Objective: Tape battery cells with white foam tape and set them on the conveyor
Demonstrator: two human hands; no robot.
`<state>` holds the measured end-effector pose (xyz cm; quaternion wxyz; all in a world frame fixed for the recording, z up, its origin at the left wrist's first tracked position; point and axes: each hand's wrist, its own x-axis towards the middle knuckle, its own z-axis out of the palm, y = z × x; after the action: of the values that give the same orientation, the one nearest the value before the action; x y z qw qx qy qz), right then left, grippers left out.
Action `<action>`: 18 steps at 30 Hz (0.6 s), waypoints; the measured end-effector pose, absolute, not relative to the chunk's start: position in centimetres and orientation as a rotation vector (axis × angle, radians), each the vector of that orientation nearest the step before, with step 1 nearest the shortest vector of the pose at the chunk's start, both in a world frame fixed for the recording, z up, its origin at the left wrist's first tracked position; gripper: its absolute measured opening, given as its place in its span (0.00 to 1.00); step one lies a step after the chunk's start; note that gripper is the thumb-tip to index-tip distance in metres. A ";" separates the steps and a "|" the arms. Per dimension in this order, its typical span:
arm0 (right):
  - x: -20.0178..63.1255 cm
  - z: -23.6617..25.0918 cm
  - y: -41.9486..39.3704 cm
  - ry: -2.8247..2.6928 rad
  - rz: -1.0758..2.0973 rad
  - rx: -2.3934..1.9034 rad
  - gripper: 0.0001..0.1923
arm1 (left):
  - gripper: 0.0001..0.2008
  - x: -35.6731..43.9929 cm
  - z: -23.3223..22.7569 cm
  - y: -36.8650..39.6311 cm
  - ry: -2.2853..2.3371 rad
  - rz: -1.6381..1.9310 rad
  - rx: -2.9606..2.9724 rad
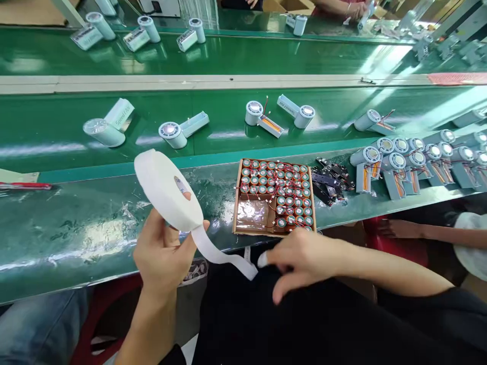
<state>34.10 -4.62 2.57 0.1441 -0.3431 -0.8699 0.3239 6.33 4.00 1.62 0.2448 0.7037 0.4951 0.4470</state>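
From where I stand, the roll (167,190) of white tape is a little left of the middle of the frame, held up in the left hand (163,253). That hand is below it, thumb and fingers pinching its lower edge, the roll's flat face tilted. From that edge a strip (216,251) runs down and to the right, its loose end at lower centre.

The right hand (304,256) is just right of that end, so the roll lies well off to its upper left. Its thumb stands apart from the fingers, with nothing between them; the foremost fingertip has something white on it and sits just beside the strip, apart from it as far as I can see.

Right of centre, on the bench (95,223), there's a box (236,197) of wired cells (291,200), its lower left part without cells. Black parts (331,181) lie heaped at its right, and blue units (394,162) crowd the bench at the right of the frame. A red pen (26,186) lies at far left.
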 end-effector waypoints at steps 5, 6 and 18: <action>37.1 4.5 -3.1 -2.501 0.274 -1.586 0.13 | 0.24 6.7 0.8 2.9 1.384 1.121 1.894; 37.0 4.4 -3.0 -2.518 0.214 -1.667 0.13 | 0.24 6.8 0.6 2.7 1.368 1.094 1.894; 36.9 5.0 -3.3 -1.201 0.824 -1.049 0.11 | 0.19 7.4 0.9 2.2 1.113 0.942 2.404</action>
<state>36.85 -3.27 5.04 0.6237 -0.4570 -0.5229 0.3587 7.43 2.17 0.93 0.1642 0.8434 0.3903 0.3306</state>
